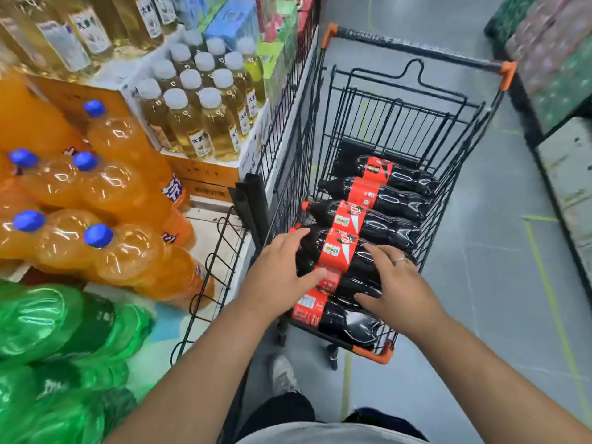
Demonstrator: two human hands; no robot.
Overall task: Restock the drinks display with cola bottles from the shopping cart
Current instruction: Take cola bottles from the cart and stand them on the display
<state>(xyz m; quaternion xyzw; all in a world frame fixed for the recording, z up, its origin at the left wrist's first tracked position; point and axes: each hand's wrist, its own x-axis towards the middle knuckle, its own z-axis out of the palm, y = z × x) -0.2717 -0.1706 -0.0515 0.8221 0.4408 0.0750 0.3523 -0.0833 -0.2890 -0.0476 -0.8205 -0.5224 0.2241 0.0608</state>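
Several large cola bottles (378, 195) with red labels lie side by side in a black wire shopping cart (426, 52) with orange corners. Both hands reach into the cart's near end. My left hand (278, 267) rests with spread fingers on the neck end of the upper cola bottle (336, 251). My right hand (394, 283), with a ring on one finger, lies on the dark body of that same bottle. Neither hand has closed around it. Another cola bottle (336, 318) lies below them at the cart's near edge.
On the left stands the drinks display: orange soda bottles (105, 187) with blue caps, green bottles (48, 331), pale yellow drinks (198, 116). A black wire rack (217, 267) edges the display beside the cart. Grey floor and boxed goods (551, 59) lie to the right.
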